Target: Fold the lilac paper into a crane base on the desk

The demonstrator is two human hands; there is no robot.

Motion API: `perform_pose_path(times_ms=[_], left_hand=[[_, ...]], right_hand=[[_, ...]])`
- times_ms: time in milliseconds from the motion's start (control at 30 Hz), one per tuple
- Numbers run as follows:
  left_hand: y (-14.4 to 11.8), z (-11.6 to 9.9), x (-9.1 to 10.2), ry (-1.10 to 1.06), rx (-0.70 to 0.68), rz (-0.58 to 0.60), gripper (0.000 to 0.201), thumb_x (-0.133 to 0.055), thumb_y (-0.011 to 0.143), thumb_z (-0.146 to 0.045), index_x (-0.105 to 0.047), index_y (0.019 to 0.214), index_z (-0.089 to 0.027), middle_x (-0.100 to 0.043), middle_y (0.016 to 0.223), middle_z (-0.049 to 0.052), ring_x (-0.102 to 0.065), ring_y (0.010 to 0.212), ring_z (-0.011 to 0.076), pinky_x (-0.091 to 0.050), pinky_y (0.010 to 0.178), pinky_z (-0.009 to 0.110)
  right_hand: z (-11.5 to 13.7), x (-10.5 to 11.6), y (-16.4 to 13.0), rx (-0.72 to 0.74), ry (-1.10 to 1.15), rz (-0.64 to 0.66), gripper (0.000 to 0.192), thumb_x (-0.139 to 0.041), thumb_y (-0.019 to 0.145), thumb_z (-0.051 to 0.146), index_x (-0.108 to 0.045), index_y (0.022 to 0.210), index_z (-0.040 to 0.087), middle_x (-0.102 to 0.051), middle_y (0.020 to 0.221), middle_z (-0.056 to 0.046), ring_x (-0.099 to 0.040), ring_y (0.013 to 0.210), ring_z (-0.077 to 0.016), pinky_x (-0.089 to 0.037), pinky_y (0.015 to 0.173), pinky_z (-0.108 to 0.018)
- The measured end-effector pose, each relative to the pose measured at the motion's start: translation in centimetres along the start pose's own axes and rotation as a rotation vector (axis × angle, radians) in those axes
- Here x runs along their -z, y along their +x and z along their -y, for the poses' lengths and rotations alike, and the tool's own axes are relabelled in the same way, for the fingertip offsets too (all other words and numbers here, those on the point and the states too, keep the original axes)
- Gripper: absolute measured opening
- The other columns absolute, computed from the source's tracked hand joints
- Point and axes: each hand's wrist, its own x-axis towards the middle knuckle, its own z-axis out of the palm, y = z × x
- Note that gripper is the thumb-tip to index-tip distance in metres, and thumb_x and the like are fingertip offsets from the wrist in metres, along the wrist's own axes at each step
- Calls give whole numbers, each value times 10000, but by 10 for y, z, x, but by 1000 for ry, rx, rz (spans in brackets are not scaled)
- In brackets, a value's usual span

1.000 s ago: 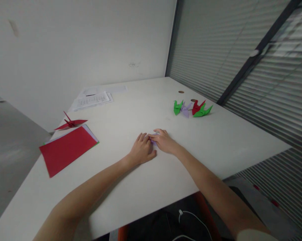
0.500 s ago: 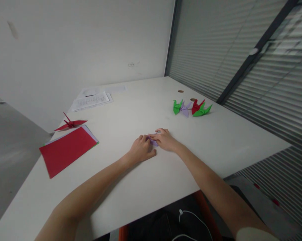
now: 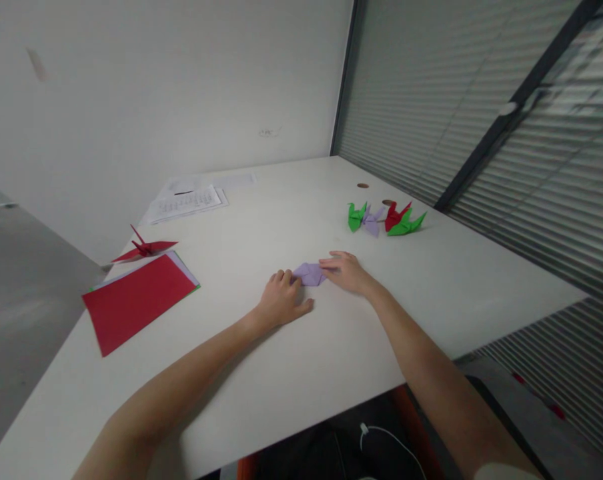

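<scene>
A small folded sheet of light purple paper (image 3: 310,274) lies flat on the white table between my two hands. My left hand (image 3: 280,298) rests on the table, with bent fingertips over the paper's left end and the thumb stretched out apart from it. On the other side, my right hand (image 3: 350,273) has its fingers extended, their tips touching the paper's right end. Neither hand is closed round the paper. The ends under the fingers are partly hidden.
Green (image 3: 356,217), purple (image 3: 372,221) and red (image 3: 395,217) paper cranes, plus another green one (image 3: 407,223), stand at the right. At left, a red crane (image 3: 145,250) sits behind stacked coloured sheets (image 3: 141,300). Printed papers (image 3: 186,203) lie farther back.
My right hand has slid right along the purple paper, uncovering its middle. My left hand stays at the left end. The view has shifted slightly.
</scene>
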Motion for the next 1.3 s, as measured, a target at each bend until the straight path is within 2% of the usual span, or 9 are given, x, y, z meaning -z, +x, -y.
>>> perform_pose_path(times_ms=[100,167,267,400,600,733,867,1100,1300], left_hand=[[2,1,4,-5,41,10,486,-496,873,-593,-686,983,-160,-593,933,135,-545,891,282,-424,807,450],[4,4,6,-65,24,26,419,-483,907,-534,-712,919,-184,-595,891,111,-550,891,263,-414,828,445],[7,11,6,-208,-139,13,285,-516,916,-381,-727,909,-189,-614,984,107,-555,991,243,-410,912,423],[8,21,-1,-292,-316,21,247,-488,918,-228,-723,979,-178,-626,1087,106,-578,1005,209,-449,918,362],[7,24,-9,-220,-74,-16,209,-558,905,-276,-740,974,-199,-626,975,96,-571,896,211,-504,807,344],[6,23,-9,-221,11,3,187,-604,882,-301,-741,986,-229,-624,987,81,-567,903,214,-508,802,340],[5,23,-10,-224,24,-3,231,-586,900,-286,-723,1086,-284,-614,985,74,-552,901,211,-504,793,340],[7,26,-10,-281,32,23,192,-601,899,-305,-756,1010,-277,-616,1020,71,-551,926,210,-499,855,362],[6,27,-14,-301,42,9,199,-595,905,-344,-761,987,-271,-624,1021,70,-550,926,216,-505,842,363]], right_hand=[[3,-5,1,43,37,-90,259,-547,911,321,-737,1076,261,-712,1145,-42,-528,1129,-273,-381,1004,-474],[7,-8,0,99,61,-49,262,-554,914,369,-736,1075,272,-710,1124,-47,-525,1094,-256,-386,988,-451],[13,-13,-2,122,23,22,299,-619,870,441,-721,1111,297,-671,1168,-60,-489,1112,-268,-372,984,-453],[21,-13,-2,38,-52,-40,371,-677,829,431,-690,1175,296,-622,1215,-83,-441,1170,-299,-350,991,-460],[26,-7,2,1,120,85,146,-675,843,316,-744,930,222,-694,960,-55,-574,965,-216,-379,908,-384],[27,-5,2,25,155,119,116,-685,830,314,-735,816,210,-686,849,-42,-579,899,-203,-381,844,-353],[30,-5,1,45,202,156,131,-709,812,330,-727,818,200,-687,846,-43,-579,895,-201,-375,845,-352],[28,-2,-1,1,109,180,136,-704,808,361,-728,850,234,-681,945,-57,-521,1026,-264,-344,921,-446],[15,-1,-1,-14,387,155,133,-629,837,275,-716,865,178,-671,864,-43,-597,805,-169,-441,765,-302]])
